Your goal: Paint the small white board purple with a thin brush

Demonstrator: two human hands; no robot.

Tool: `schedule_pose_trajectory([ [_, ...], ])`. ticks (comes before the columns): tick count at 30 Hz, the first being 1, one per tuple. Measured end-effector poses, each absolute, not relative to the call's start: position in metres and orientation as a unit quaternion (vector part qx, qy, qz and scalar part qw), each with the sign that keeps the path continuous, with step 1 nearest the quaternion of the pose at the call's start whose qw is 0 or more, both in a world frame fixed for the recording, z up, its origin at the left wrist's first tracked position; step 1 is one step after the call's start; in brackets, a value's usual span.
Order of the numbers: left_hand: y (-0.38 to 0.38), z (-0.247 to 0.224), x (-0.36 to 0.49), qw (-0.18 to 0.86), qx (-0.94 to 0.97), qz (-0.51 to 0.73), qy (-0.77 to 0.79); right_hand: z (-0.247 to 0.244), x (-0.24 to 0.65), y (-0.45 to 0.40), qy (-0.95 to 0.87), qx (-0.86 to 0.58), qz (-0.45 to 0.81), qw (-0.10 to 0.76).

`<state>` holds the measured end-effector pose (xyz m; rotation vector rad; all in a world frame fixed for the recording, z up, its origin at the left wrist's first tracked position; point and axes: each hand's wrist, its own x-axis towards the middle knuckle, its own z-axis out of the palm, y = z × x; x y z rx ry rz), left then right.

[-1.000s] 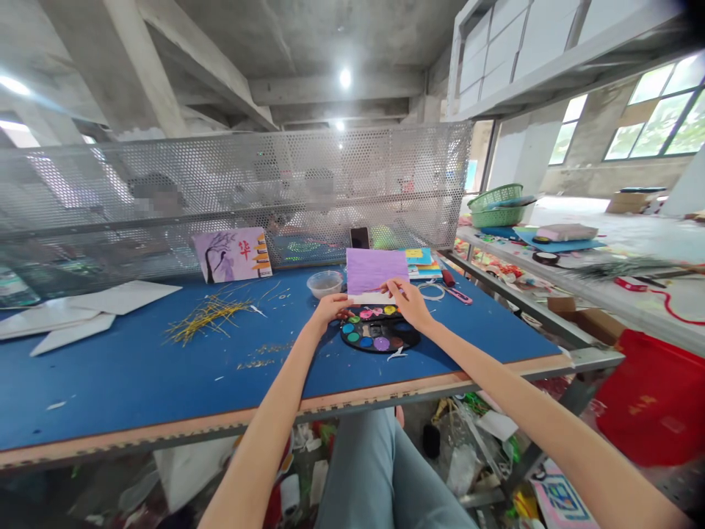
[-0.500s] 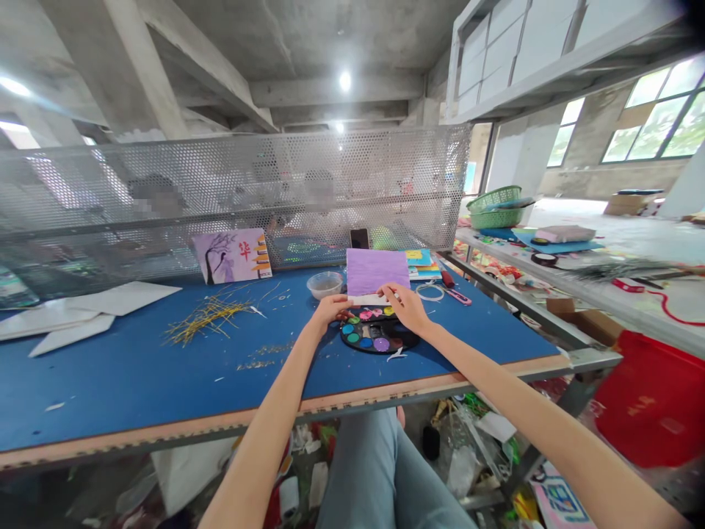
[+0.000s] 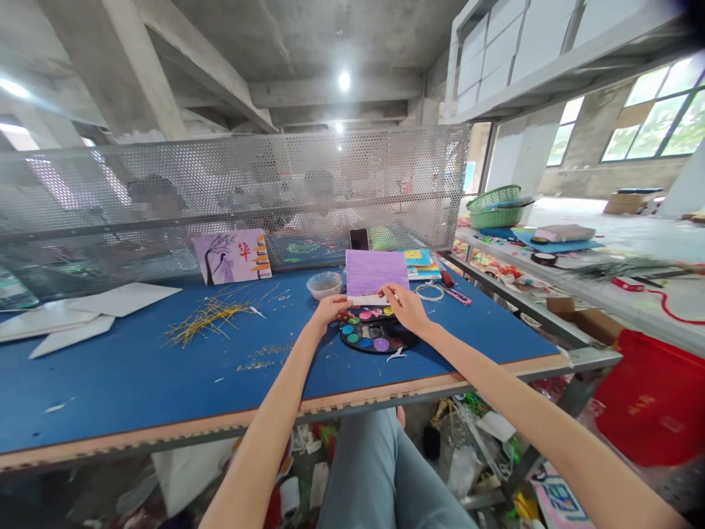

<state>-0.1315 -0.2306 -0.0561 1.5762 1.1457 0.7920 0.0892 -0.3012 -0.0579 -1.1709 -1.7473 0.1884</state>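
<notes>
A purple-painted card (image 3: 377,270) with a bare white strip along its near edge is between my two hands. My left hand (image 3: 331,309) grips its lower left corner. At the strip's right end, my right hand (image 3: 406,306) is closed with thumb and finger pinched on the edge. Just below, partly covered by the hands and card, lies a black paint palette (image 3: 360,350) with several round colours. A clear plastic bowl (image 3: 324,285) stands beyond my left hand.
A finished-looking painting (image 3: 234,256) leans on the perforated metal screen (image 3: 231,173). Yellow stalks (image 3: 212,317) and white boards (image 3: 99,308) lie to the left. A phone (image 3: 359,239), a red-handled tool (image 3: 447,279) and a pink cutter (image 3: 459,297) are beyond the palette. People sit behind the screen.
</notes>
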Motion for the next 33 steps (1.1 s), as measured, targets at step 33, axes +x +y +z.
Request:
schedule_pose_trajectory([
  [33,-0.2339,-0.0529,-0.1302,0.498,0.646,0.330,0.475,-0.0562,0.0903,-0.3014,-0.695,-0.515,0.067,0.498],
])
